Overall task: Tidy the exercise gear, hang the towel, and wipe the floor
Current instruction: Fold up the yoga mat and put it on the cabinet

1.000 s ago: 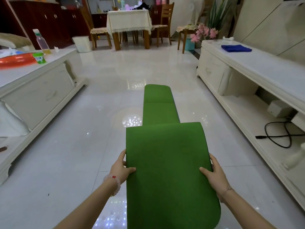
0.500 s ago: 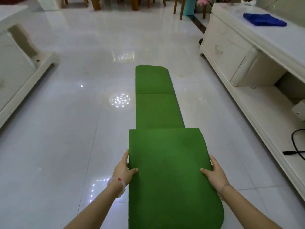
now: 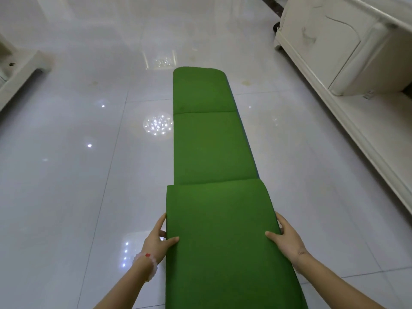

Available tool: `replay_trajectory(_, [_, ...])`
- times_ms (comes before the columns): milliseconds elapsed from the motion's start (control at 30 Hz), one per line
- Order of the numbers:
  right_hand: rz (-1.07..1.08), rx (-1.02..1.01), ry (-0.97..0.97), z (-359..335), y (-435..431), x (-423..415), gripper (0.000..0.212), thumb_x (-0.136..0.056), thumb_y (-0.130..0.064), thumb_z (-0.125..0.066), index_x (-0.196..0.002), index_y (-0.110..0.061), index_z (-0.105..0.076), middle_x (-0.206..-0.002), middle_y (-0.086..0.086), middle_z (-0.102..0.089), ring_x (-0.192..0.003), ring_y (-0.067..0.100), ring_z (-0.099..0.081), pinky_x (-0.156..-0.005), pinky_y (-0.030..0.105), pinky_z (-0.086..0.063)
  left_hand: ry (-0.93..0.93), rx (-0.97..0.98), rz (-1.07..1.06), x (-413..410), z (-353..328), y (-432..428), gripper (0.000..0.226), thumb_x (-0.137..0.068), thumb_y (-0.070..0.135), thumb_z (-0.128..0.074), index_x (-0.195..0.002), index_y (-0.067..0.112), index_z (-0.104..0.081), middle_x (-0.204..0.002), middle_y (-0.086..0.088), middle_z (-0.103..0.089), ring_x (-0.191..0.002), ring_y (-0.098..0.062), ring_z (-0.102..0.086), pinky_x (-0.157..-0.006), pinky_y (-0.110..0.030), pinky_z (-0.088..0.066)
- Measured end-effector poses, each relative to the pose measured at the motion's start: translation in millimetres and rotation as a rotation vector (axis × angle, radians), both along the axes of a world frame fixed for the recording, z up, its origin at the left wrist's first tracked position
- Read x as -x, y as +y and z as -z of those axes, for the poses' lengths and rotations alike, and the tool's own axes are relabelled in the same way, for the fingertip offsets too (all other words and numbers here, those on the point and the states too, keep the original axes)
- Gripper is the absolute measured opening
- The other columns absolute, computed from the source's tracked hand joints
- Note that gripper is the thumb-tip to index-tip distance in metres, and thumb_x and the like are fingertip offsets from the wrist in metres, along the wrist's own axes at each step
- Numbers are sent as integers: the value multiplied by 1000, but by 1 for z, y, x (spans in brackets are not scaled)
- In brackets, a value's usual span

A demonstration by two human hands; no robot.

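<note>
A long green folding exercise mat (image 3: 207, 141) stretches away from me over the glossy white tile floor (image 3: 78, 175). Its far two panels lie flat; the nearest panel is lifted and tilted toward me. My left hand (image 3: 159, 238) grips the near panel's left edge, thumb on top, fingers underneath. My right hand (image 3: 285, 237) grips the right edge the same way. A bead bracelet circles my left wrist.
A cream TV cabinet (image 3: 330, 45) with a lower shelf runs along the right side. The corner of a white low table (image 3: 20, 70) juts in at the left. Faint yellowish stains mark the floor near the mat's far end.
My view has tipped downward and moved closer, so the dining area and blue cloth have left the frame. Both hands keep the same hold on the mat's near panel, which has lowered toward the floor.
</note>
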State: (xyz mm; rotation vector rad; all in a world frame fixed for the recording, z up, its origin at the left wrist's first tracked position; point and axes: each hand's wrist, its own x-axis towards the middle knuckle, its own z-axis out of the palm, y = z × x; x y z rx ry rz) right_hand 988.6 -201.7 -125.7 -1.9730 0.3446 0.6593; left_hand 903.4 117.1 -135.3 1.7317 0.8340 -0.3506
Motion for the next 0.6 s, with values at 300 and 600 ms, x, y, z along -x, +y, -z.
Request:
replay_trajectory(300, [-21, 273, -37, 20, 6, 3, 52, -88, -30, -59, -137, -28, -40, -117, 6, -62, -100, 29, -60, -87, 36, -49, -21, -15, -75, 6, 10, -9, 56, -84, 14, -68, -133, 29, -44, -86, -6, -58, -79, -20, -62, -70, -28, -48])
replay_trajectory(600, [-33, 14, 28, 11, -2, 19, 64, -83, -17, -66, -140, -19, -35, -117, -3, -50, -88, 4, -51, -86, 27, -43, 100, 169, -105, 41, 18, -27, 50, -82, 8, -68, -126, 11, -45, -90, -1, -57, -84, -18, -58, -68, -23, -48])
